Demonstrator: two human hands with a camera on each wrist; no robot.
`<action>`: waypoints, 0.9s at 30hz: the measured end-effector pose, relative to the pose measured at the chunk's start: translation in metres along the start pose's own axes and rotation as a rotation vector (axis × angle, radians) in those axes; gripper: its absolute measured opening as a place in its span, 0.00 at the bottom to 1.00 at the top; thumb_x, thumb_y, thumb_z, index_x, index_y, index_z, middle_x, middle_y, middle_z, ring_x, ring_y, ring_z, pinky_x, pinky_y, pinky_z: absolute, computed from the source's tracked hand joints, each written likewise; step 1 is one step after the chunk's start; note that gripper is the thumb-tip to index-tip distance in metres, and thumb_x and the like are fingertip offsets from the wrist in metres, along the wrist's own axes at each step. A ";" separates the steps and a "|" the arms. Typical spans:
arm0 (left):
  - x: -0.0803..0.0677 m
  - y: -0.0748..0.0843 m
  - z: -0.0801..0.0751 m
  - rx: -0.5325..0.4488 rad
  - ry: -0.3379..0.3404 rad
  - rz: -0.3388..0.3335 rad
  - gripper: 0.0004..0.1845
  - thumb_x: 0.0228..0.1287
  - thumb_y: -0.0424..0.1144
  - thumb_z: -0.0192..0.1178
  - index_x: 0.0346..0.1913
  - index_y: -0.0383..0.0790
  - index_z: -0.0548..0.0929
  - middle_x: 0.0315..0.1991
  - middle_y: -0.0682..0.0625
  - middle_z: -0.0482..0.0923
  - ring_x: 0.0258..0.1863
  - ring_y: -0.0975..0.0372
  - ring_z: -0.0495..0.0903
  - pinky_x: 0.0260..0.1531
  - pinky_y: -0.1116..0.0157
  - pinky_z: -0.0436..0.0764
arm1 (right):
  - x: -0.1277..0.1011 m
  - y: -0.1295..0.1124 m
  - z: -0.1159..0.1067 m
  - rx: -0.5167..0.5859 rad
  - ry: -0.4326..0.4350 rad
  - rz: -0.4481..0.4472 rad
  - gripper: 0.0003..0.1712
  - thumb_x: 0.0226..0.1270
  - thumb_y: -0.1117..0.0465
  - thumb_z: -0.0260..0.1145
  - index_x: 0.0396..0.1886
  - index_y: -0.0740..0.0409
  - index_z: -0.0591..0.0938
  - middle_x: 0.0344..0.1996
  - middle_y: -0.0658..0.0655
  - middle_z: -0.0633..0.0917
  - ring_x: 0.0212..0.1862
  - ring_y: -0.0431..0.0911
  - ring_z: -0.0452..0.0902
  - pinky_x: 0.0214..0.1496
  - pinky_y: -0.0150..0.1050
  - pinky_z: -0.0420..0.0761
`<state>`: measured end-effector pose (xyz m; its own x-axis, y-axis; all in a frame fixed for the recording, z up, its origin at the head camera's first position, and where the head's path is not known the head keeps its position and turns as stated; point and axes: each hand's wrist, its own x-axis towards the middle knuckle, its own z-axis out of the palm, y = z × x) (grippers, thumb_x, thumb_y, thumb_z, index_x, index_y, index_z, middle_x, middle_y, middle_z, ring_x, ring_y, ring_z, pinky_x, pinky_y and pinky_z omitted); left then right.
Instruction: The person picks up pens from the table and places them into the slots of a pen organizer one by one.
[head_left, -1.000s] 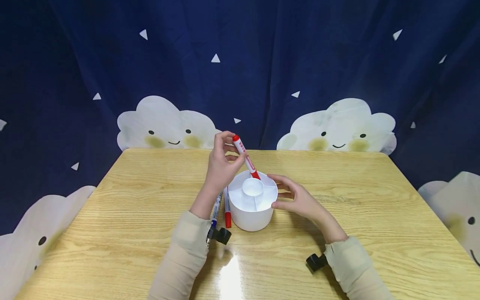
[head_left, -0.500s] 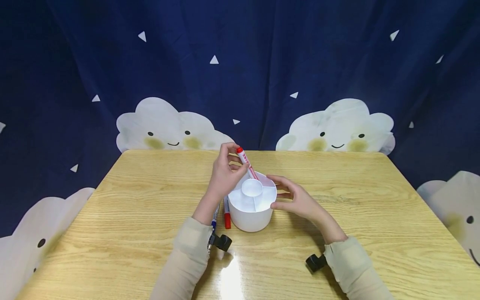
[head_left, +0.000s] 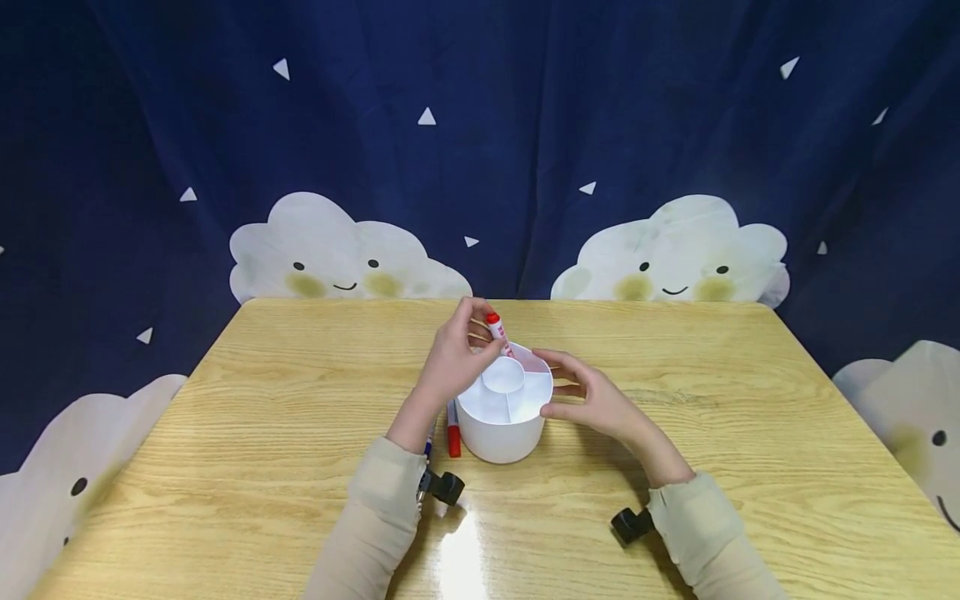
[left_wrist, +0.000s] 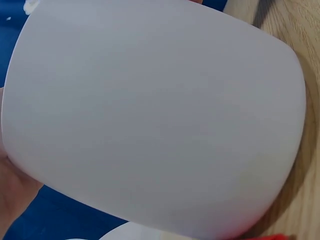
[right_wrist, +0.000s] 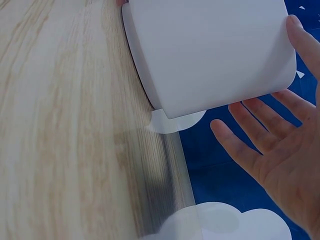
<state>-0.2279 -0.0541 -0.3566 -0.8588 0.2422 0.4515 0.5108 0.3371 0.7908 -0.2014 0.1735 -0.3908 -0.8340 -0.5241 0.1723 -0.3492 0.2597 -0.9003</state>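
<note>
A round white desk organizer with divided compartments and a central round cup stands upright on the table. My left hand pinches a red-capped white marker over the organizer's far side; the marker's lower end is down in a back compartment. Thumb and fingers of my right hand span the organizer's right side and hold it at the rim. In the right wrist view, the right hand has its thumb on the organizer's wall. The organizer's white wall fills the left wrist view.
Another red-capped marker lies on the wooden table against the organizer's left side. Beside it a blue marker is mostly hidden by the left forearm. A dark blue curtain with clouds hangs behind the table's far edge.
My left hand has moved down and slightly right, lowering the red marker deeper into the organizer's back compartment. The right hand has stayed in place on the organizer.
</note>
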 end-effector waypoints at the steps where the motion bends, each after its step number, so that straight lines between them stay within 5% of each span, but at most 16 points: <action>1: 0.000 0.000 0.000 0.016 -0.012 0.003 0.20 0.53 0.29 0.61 0.49 0.39 0.67 0.37 0.49 0.75 0.34 0.63 0.78 0.37 0.69 0.79 | 0.000 0.000 0.000 -0.002 0.000 0.000 0.40 0.52 0.59 0.69 0.65 0.49 0.64 0.61 0.54 0.69 0.58 0.52 0.69 0.58 0.55 0.69; 12: 0.001 0.003 -0.004 0.113 -0.094 0.000 0.13 0.56 0.29 0.58 0.44 0.40 0.70 0.34 0.50 0.76 0.33 0.64 0.76 0.38 0.69 0.78 | 0.000 -0.001 0.000 -0.001 -0.003 0.000 0.40 0.52 0.59 0.69 0.65 0.49 0.64 0.61 0.54 0.69 0.57 0.53 0.69 0.58 0.56 0.68; 27: -0.009 -0.015 -0.034 0.182 -0.014 -0.097 0.15 0.60 0.34 0.56 0.51 0.40 0.72 0.38 0.48 0.78 0.34 0.59 0.77 0.40 0.63 0.78 | 0.000 0.000 0.001 -0.007 0.010 0.005 0.41 0.51 0.57 0.70 0.65 0.48 0.64 0.62 0.52 0.69 0.58 0.53 0.69 0.57 0.53 0.70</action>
<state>-0.2294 -0.0925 -0.3581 -0.9045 0.2122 0.3699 0.4250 0.5183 0.7421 -0.2011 0.1730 -0.3914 -0.8403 -0.5142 0.1718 -0.3477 0.2679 -0.8985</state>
